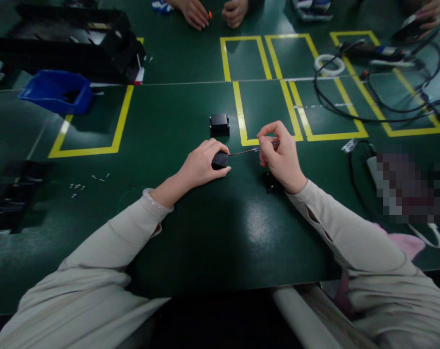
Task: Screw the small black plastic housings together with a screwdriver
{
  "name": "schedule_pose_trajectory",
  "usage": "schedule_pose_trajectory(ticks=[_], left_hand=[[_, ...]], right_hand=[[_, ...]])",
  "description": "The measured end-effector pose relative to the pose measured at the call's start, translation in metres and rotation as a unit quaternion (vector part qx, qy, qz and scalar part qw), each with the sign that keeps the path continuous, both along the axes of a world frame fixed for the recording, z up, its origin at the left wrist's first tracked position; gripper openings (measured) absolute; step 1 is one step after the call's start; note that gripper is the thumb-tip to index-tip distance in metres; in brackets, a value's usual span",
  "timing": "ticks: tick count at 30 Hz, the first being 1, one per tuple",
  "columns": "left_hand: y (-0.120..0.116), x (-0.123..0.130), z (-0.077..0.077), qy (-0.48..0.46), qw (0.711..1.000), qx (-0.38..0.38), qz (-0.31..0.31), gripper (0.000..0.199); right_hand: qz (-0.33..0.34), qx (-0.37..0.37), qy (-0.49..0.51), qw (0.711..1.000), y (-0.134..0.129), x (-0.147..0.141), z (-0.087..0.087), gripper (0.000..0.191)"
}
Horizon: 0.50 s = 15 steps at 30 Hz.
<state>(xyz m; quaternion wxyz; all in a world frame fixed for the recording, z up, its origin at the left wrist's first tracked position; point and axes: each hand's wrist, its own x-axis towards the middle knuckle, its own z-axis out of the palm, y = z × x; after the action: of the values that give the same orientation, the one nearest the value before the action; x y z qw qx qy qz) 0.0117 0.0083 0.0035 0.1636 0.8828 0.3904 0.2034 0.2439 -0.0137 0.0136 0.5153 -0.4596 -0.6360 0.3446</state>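
My left hand (205,164) is closed around a small black plastic box (220,160), steadying it on the green tabletop (191,232). In my right hand (278,152) is a thin screwdriver (254,149), its handle pinched between the fingers. The metal shaft points left, and its tip meets the right side of the box. Just beyond my left hand sits a second black box (219,124). Partly hidden under my right hand lies another black part (272,182). Several small screws (78,187) are scattered to the left of my left forearm.
A blue bin (58,92) and a black rack (70,41) stand at the far left. Black pieces (18,194) lie at the left edge. Cables (380,116) and a white ring (329,65) are at the right. Across the table are another person's hands (196,13).
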Motion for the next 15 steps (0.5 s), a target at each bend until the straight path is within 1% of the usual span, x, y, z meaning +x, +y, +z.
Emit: schedule_pose_trajectory(ticks=[4,9,15], left_hand=[[-0.0008,0.0002,0.0011,0.002,1.000,-0.001,0.003,0.029],[-0.0013,-0.0003,0.0010,-0.001,1.000,0.003,-0.001,0.029],[-0.0004,0.0006,0.0013,0.000,1.000,0.001,0.000,0.029]], right_hand=[[0.003,-0.002,0.010,1.000,0.0006,0.0003,-0.0010,0.021],[-0.005,-0.008,-0.004,1.000,0.0001,-0.0002,0.0011,0.026],[0.004,-0.002,0.010,1.000,0.0002,-0.0003,0.0010,0.022]])
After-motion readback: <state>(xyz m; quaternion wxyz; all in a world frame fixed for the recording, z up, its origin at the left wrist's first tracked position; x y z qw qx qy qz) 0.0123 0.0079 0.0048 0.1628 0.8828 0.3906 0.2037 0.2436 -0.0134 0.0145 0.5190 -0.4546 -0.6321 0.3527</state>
